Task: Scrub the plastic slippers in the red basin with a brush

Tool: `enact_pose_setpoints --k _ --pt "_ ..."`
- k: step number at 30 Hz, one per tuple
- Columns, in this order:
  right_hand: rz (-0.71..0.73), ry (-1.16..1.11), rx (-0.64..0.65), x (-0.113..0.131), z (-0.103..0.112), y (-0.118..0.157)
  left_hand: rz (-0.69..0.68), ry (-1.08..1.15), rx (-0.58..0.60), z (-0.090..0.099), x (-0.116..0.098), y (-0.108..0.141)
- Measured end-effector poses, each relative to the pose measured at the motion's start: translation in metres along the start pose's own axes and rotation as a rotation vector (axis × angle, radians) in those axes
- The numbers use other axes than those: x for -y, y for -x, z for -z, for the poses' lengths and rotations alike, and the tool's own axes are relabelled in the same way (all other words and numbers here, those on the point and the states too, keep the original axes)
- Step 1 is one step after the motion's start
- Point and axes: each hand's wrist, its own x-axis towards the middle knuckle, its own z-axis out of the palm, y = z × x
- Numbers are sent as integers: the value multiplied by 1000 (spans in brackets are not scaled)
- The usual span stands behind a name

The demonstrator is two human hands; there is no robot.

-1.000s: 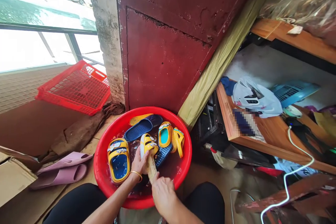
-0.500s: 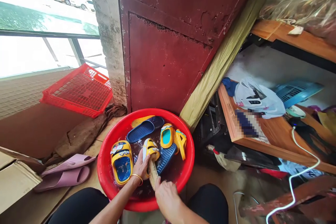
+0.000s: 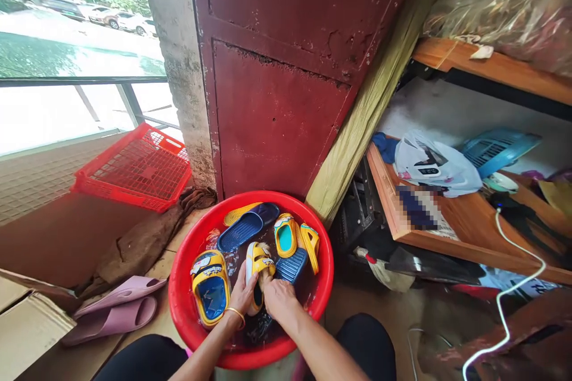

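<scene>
My left hand (image 3: 243, 296) grips a small yellow slipper (image 3: 255, 268) inside a red plastic basin (image 3: 263, 196) of dark water. My right hand (image 3: 279, 300) sits close against the slipper, shut over a wooden scrubbing brush (image 3: 267, 275), which is almost entirely hidden by my fingers. Around my hands lie a yellow-and-blue slipper (image 3: 210, 289), a navy slide (image 3: 240, 232), a yellow slipper with a teal lining (image 3: 285, 236), a yellow slide (image 3: 310, 244) and a ribbed navy slide (image 3: 292, 265). A gold bangle circles my left wrist.
Pink slides (image 3: 111, 315) lie on cardboard left of the basin, beside a tilted red crate (image 3: 134, 169) and a cardboard box (image 3: 31, 327). A maroon metal door (image 3: 277, 101) stands behind. To the right are a wooden shelf (image 3: 393, 202), a white plastic bag (image 3: 431, 166) and a white cable (image 3: 504, 303).
The brush has moved from below the slipper up into it, and my right hand now covers most of it. The view has shifted slightly, so the basin sits lower and further right.
</scene>
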Motion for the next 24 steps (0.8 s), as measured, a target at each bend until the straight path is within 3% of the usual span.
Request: enact_pose_setpoints --k 5,8,15,18,21,24 --pt "121 131 32 5 -21 76 91 73 -74 1 -6 -1" --pt "101 196 2 1 -31 106 113 59 -125 1 -11 -2" --pt "4 139 -22 1 -9 85 122 3 -63 -1 -16 4" --pt "45 106 9 -3 -2 94 86 -34 -32 3 -17 8" --pt "97 42 51 -27 1 116 -18 -173 -56 9 -24 12" --pt "40 -77 50 -61 2 129 -176 -299 -37 12 -37 16"
